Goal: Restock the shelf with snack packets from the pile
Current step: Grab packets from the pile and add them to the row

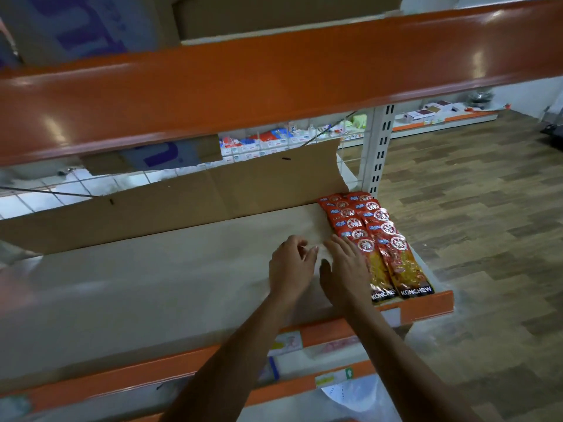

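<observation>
The snack packets [384, 248] lie in two overlapping rows at the far right end of the shelf [152, 284], their bottoms at the orange front lip [426, 306] and their tops running back toward the cardboard sheet [213, 196] that stands along the rear; the pile they come from is nowhere I can see from here. The right hand [344, 269] lies flat with fingers straight, its edge against the left side of the nearer row, gripping nothing; the left hand [291, 264] sits just beside it with fingers bent, and I cannot tell whether it pinches anything. It looks to me like a squaring-up of the rows; done well, that means pushing with the whole flat of the hand so the slippery wrappers slide together rather than ride up over each other, and keeping the row's left side straight so the next row can butt against it. To the left the shelf board runs bare for a long way, so there is plenty of room for more rows; overhead the upper shelf's orange beam [243, 77] hangs low, so hands should come in low and level; on the right the packets sit near the shelf end by the white post [379, 147], with only floor [487, 208] beyond, so any push should go no further right.
</observation>
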Demonstrator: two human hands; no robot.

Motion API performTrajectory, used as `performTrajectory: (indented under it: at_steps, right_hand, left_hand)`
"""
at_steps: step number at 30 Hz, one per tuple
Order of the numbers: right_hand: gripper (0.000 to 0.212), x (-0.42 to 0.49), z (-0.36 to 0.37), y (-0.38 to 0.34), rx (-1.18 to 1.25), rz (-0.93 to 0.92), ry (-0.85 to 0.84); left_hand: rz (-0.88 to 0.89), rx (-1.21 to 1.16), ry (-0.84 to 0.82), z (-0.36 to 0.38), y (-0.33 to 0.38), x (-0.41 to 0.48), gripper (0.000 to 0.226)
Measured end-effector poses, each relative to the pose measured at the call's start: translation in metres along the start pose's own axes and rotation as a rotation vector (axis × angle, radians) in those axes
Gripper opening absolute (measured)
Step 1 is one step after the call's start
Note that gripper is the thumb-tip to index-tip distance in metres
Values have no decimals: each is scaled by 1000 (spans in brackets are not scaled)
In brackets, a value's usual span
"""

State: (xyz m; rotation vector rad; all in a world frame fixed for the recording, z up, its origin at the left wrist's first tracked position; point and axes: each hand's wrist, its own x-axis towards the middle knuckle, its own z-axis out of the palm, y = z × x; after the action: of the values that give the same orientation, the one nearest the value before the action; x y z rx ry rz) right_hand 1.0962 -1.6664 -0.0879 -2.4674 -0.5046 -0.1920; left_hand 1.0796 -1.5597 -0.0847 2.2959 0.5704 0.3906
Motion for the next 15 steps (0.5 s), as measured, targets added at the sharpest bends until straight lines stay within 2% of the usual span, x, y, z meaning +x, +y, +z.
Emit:
performTrajectory:
  at_steps: [6,11,15]
  right_hand:
    - [46,-20,56,-90,63,-126,-138]
    - [44,-52,104,-184,52,-281,-252]
    - [45,-82,138,-258,97,-333,-293]
  left_hand:
    - [9,222,96,-86,-79,-16,36]
    - [-67,353,190,-175,-157,-46,41]
    - [-135,415,243,-243,-212,-69,47]
